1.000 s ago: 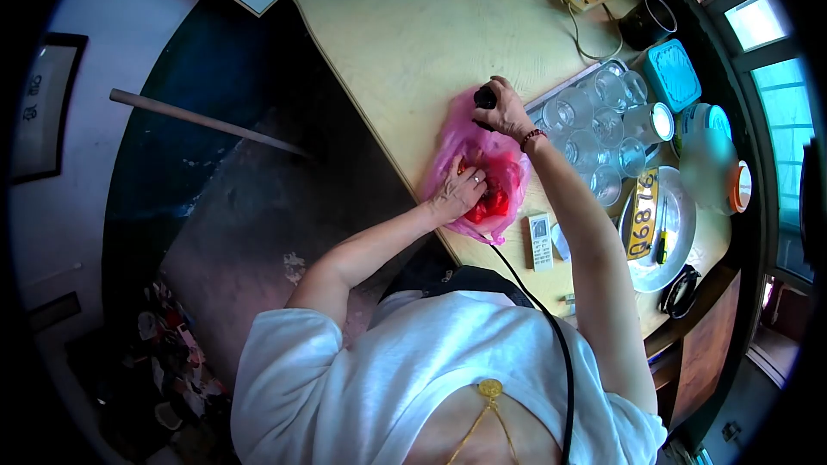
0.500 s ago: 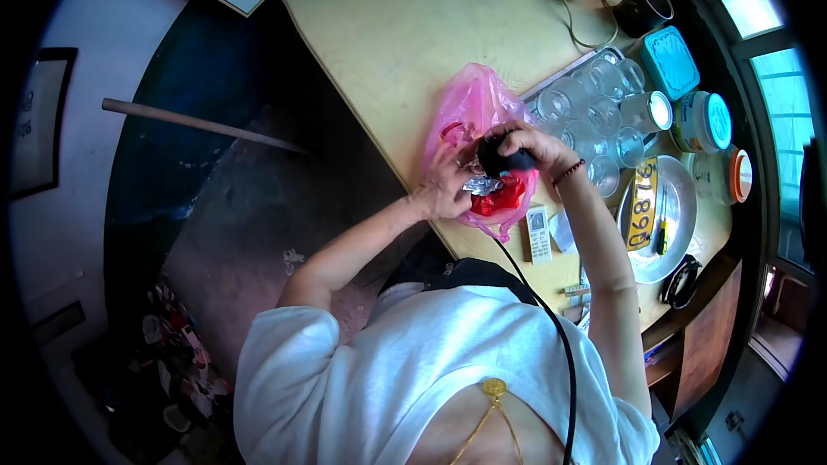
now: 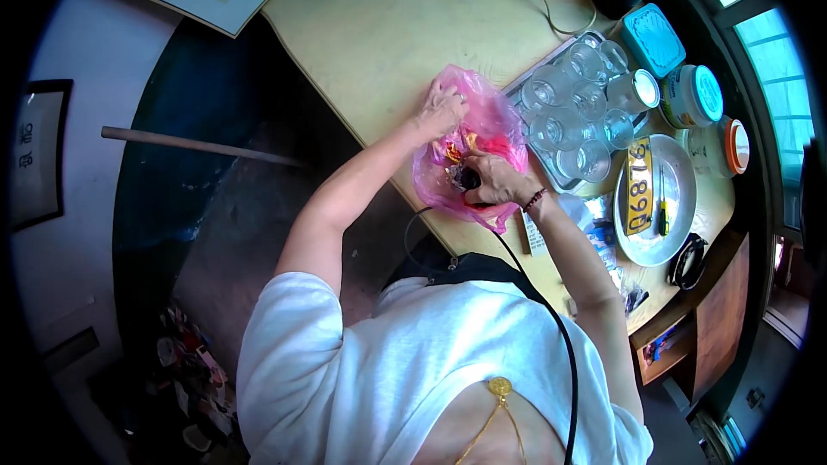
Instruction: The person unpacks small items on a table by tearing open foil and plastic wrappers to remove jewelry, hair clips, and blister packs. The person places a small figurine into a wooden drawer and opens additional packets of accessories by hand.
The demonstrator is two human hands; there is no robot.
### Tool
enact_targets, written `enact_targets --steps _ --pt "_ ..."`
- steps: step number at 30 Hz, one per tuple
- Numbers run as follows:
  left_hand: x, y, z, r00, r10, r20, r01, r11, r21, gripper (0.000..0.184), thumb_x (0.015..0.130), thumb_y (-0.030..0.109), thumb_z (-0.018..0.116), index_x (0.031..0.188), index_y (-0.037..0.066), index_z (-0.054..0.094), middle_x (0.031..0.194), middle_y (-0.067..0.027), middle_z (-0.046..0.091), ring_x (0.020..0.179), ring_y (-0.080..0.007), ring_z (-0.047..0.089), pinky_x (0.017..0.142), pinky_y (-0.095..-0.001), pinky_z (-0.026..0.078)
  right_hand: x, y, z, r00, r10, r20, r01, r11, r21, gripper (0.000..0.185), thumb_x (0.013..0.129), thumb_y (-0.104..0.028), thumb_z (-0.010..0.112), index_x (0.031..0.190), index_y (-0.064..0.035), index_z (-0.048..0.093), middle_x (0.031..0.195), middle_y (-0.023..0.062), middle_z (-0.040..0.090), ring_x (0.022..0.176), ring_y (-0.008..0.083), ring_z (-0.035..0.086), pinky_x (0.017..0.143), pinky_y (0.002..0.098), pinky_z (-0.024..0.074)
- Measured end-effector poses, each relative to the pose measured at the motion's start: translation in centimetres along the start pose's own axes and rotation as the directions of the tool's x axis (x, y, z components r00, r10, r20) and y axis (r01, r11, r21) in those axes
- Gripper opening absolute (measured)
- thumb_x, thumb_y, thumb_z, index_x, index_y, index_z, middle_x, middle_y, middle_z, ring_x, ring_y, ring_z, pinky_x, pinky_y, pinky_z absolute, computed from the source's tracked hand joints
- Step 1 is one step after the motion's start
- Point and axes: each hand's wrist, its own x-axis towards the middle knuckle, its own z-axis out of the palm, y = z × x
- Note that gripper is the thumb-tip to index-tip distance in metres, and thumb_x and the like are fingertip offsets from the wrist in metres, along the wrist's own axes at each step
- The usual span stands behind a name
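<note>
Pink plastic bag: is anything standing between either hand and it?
Nothing visible does. The left hand grips the edge of the pink plastic bag, and the right hand is at its opening, holding a dark round object. The clear glasses stand beside the bag, not between it and either hand.

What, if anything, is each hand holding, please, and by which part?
The left hand grasps the pink bag near its far edge. The right hand holds a dark object at the bag; which part is gripped cannot be told.
</note>
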Motion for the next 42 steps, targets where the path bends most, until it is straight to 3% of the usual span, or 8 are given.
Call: enact_targets --steps 2,9,13,18,25,34,36,42 --pt "0.4 -0.8 2.0 0.884 0.066 -0.462 -0.1 0.994 -0.049 0.021 0.074 0.012 0.05 0.093 0.012 0.059 0.106 -0.0091 0.056 0.098 -0.026 0.05 0.088 -0.0453 0.035 0.3 -0.4 -0.5 0.99 0.118 0.075 -0.117 0.993 -0.017 0.049 0.056 -0.024 0.068 0.093 0.0056 0.056 0.09 0.0205 0.056 0.09 0.0346 0.055 0.08 0.0378 0.0448" --pt "2.0 -1.1 1.4 0.994 0.082 -0.067 -0.088 0.991 -0.097 0.017 0.073 0.01 0.052 0.088 0.009 0.06 0.098 -0.0102 0.059 0.094 -0.0266 0.053 0.084 -0.0445 0.039 0.8 0.2 1.5 0.998 -0.064 0.015 0.065 0.988 -0.139 0.026 0.057 -0.013 0.056 0.078 0.0007 0.058 0.087 0.0223 0.058 0.087 0.0362 0.056 0.079 0.0387 0.0458" --pt "1.6 -2.3 -2.0 0.901 -0.388 -0.193 0.079 0.585 -0.807 0.012 0.075 0.013 0.052 0.08 0.005 0.06 0.081 -0.0057 0.059 0.076 -0.0172 0.055 0.067 -0.0321 0.044 0.7 0.4 0.9 0.999 -0.02 0.036 0.025 0.986 -0.163 0.047 0.057 -0.019 0.067 0.098 0.002 0.057 0.096 0.0189 0.058 0.092 0.0287 0.057 0.08 0.033 0.0448" --pt "0.9 -2.7 -3.6 0.869 -0.483 -0.109 -0.014 0.197 -0.98 0.016 0.08 0.012 0.045 0.081 0.001 0.057 0.074 -0.0015 0.055 0.07 -0.0089 0.049 0.062 -0.0245 0.042 1.9 -3.3 -3.8 0.953 0.208 -0.222 0.032 0.657 0.753 0.037 0.063 -0.017 0.063 0.096 -0.0005 0.059 0.083 0.0082 0.061 0.075 0.0154 0.057 0.071 0.0273 0.046" --pt "-1.1 -2.4 -3.9 0.927 -0.374 0.017 -0.045 -0.155 -0.987 0.016 0.085 0.011 0.044 0.087 0.001 0.056 0.076 -0.0036 0.054 0.066 -0.0103 0.048 0.061 -0.0232 0.041 8.8 2.9 0.5 0.446 0.68 -0.582 -0.088 0.681 0.727 0.03 0.065 -0.023 0.062 0.078 0.0044 0.061 0.078 0.02 0.061 0.076 0.0301 0.06 0.073 0.037 0.0463" --pt "-2.3 -2.2 -4.4 0.709 -0.697 -0.105 0.004 0.154 -0.988 0.019 0.085 0.01 0.047 0.097 -0.002 0.054 0.083 -0.0061 0.058 0.078 -0.013 0.056 0.067 -0.0259 0.045 -1.4 -2.7 -0.2 0.56 0.14 -0.817 0.106 0.965 0.238 0.029 0.068 -0.013 0.062 0.094 0.0015 0.057 0.103 0.0212 0.054 0.098 0.0354 0.051 0.086 0.0389 0.042" --pt "-2.8 -0.9 -5.7 0.508 -0.669 -0.542 0.119 0.678 -0.726 0.019 0.082 0.009 0.05 0.097 -0.001 0.054 0.085 -0.0088 0.057 0.081 -0.0182 0.056 0.069 -0.0291 0.045 -6.3 -1.0 1.5 0.372 0.072 -0.925 -0.138 0.99 0.021 0.036 0.066 -0.004 0.06 0.101 0.0007 0.053 0.108 0.0202 0.051 0.103 0.0367 0.048 0.088 0.0432 0.0395" --pt "-2.5 12.0 -9.0 0.683 -0.229 -0.694 -0.298 0.78 -0.55 0.013 0.078 0.0 0.054 0.092 0.0 0.054 0.093 -0.0105 0.055 0.085 -0.0224 0.054 0.078 -0.0307 0.043 -17.1 3.7 9.7 0.205 0.323 -0.924 -0.743 0.665 0.067 0.036 0.07 -0.008 0.057 0.105 0.0009 0.051 0.115 0.0193 0.047 0.11 0.038 0.041 0.092 0.0442 0.0337"
